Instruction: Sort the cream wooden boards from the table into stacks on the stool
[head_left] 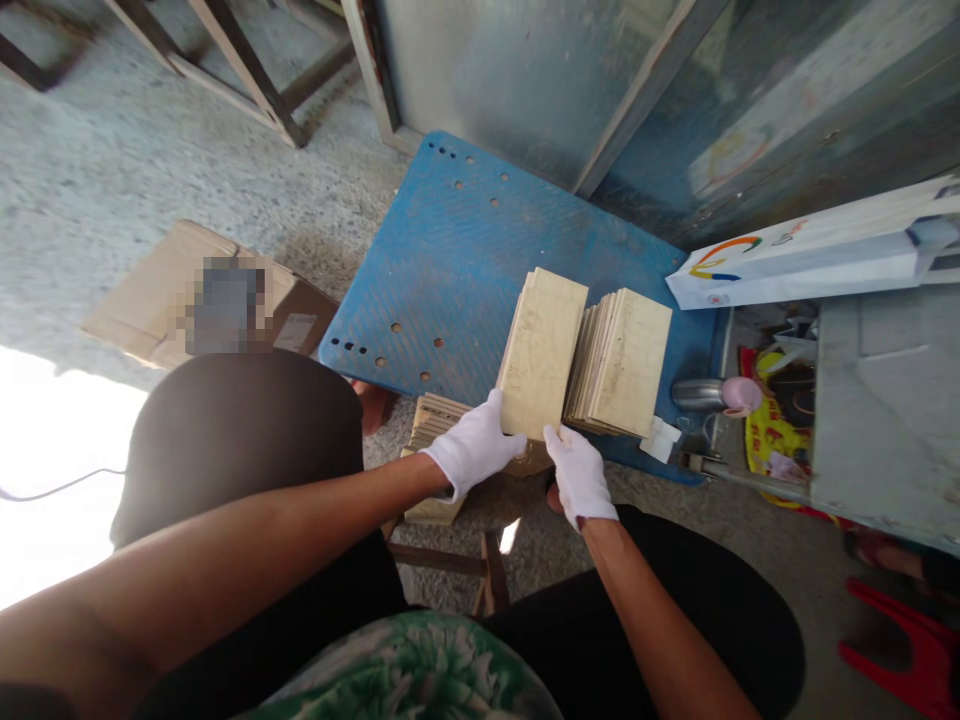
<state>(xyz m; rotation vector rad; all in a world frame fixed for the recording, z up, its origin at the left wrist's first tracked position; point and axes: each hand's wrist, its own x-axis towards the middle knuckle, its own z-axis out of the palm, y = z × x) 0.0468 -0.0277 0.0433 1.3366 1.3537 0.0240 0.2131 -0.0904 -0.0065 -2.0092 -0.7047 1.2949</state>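
- Closest in, green flower-printed cloth (405,670) at the bottom edge, black-clad thighs (247,440) on either side, two bare forearms reaching forward.
- Left hand (474,445) in a white cotton glove, closed round the lower left side of a stack of pale rectangular wooden boards (541,350), thumb across the top face.
- Right hand (579,475), gloved alike, pressed against the stack's lower right corner and holding it there; fingertips hidden beneath.
- Held stack: flat cream-yellow face, faintly scuffed, thin layered edges showing down the left side; tilted up at the near edge of a blue perforated metal platform (450,260).
- Against its right side, a second fanned stack of similar boards (622,362), leaning on the same platform.
- Below the platform's near edge, under the left wrist, a third pile of ribbed wooden slats (431,420), partly covered.
- Brown cardboard box (142,300) off the platform's left corner, label blurred out.
- White paper bag (810,250) past the right edge, cut off by the frame.
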